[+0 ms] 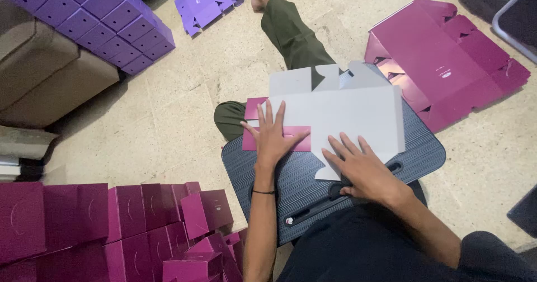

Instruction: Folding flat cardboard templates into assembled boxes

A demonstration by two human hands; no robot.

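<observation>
Flat grey-backed cardboard box blank [341, 111] lies across the far edge of the dark striped lap worktop [417, 150]. Left hand [272, 138] spread, pressing its magenta flap [296, 132] down; right hand [363, 169] flat, fingers splayed, pinning the near edge so the crease holds.

One head-worn camera looks steeply down from close above the seated person's lap board [414, 153], taking in the floor [168, 125] around
</observation>
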